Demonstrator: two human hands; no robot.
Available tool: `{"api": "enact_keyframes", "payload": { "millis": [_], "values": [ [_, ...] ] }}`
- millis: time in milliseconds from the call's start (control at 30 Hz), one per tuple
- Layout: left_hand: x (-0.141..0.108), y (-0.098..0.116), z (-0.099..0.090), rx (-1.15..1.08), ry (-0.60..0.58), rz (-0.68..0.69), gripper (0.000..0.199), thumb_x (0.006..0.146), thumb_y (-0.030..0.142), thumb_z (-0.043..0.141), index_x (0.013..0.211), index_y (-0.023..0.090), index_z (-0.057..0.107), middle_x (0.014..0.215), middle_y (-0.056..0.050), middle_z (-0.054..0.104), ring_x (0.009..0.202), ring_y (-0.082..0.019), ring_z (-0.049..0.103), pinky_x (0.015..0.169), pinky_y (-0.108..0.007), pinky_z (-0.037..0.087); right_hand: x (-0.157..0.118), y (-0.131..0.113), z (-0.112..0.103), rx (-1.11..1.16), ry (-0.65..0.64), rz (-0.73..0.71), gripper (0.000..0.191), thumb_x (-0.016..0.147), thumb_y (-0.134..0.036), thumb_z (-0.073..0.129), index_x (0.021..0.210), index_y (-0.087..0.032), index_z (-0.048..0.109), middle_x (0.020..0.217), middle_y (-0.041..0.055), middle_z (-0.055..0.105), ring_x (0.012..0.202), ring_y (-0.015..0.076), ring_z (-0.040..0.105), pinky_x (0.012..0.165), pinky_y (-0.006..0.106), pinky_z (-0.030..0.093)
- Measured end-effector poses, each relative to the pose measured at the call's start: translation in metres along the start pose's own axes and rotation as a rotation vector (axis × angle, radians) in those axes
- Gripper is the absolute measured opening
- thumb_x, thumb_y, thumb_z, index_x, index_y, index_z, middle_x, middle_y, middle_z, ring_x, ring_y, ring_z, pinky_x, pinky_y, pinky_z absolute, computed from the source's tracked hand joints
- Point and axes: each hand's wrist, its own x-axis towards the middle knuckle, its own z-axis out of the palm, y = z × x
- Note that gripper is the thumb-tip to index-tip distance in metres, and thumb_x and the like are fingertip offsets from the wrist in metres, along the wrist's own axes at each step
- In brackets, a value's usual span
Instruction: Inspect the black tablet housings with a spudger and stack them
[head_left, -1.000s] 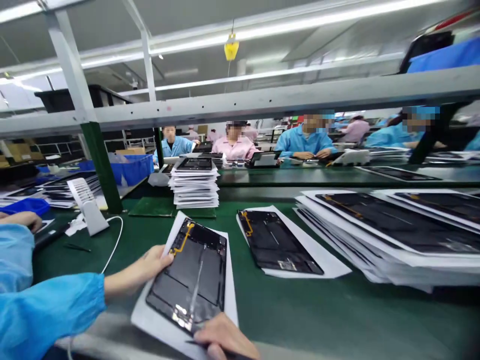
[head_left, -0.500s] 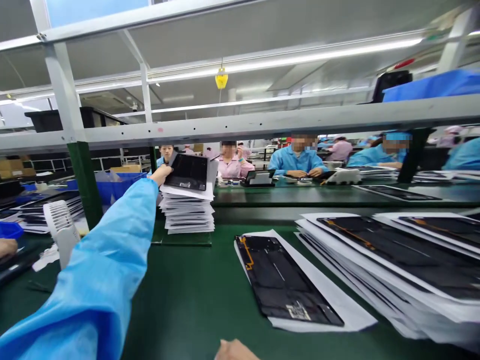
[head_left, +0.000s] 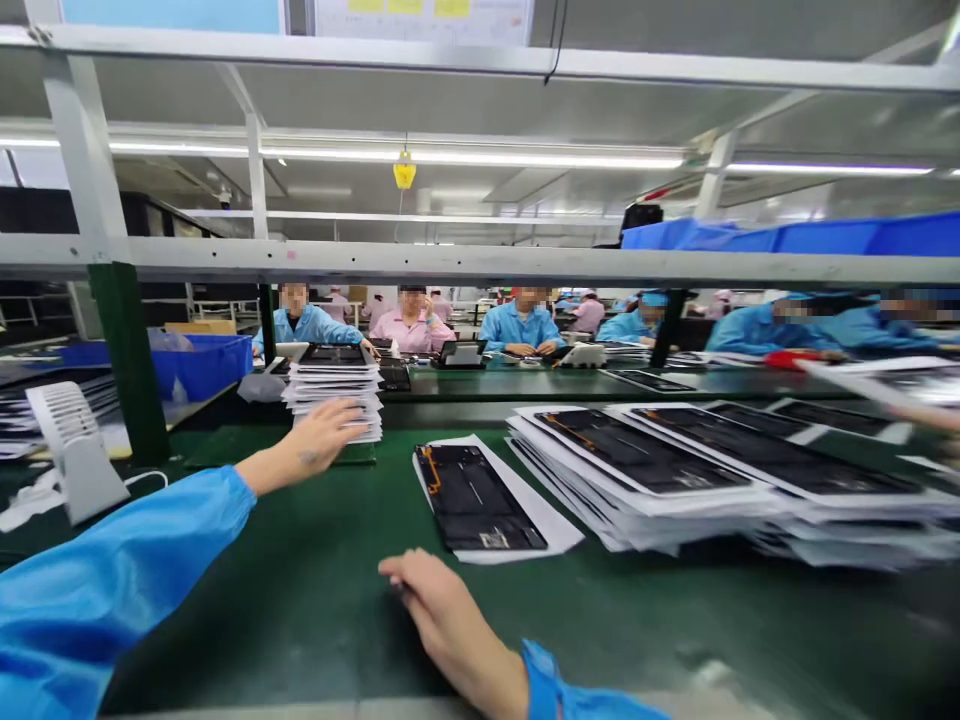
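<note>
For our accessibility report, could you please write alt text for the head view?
The left hand reaches to a stack of black panels on white sheets on a green workbench; the open right hand is nearer the camera. A single panel and larger stacks lie rightward, gowned workers beyond.

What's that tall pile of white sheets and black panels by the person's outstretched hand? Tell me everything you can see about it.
The pile is a tidy, slightly uneven stack of white sheets, each seeming to carry a thin black panel. The top panel lies flat, its dark face up. The pile rests on a dark green mat. The left hand reaches toward its side, fingertips touching it or nearly so; I cannot tell which.
</note>
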Motion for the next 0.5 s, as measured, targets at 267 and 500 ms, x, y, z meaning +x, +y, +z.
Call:
{"api": "enact_keyframes", "payload": {
  "millis": [267, 500],
  "values": [
    [-0.072, 0.001, 0.037, 0.106, -0.122, 0.133, 0.044, 0.085, 0.002, 0.048, 0.118, 0.023, 0.067, 0.122, -0.007, 0.068, 0.126, -0.023, 0.058, 0.112, -0.037, 0.041, 0.004, 0.017, -0.023, -0.171, -0.169, 0.032, 0.047, 0.094, -0.033, 0.066, 0.138, -0.027, 0.054, 0.119, 0.0076, 0.065, 0.104, 0.0245, 0.059, 0.091, 0.041, 0.047],
    [-0.087, -0.035, 0.078, 0.056, -0.034, -0.083, 0.031, 0.103, 0.021, 0.036, 0.119, 0.021, 0.062, 0.104, -0.008, 0.068, 0.089, -0.021, 0.067, 0.081, -0.033, 0.052, -0.010, 0.023, -0.017, -0.284, -0.178, -0.186, 0.035, 0.099, -0.029, 0.055, 0.133, -0.028, 0.055, 0.104, 0.0032, 0.067, 0.081, 0.0182, 0.054, 0.070, 0.032, 0.040]
  ]
}}
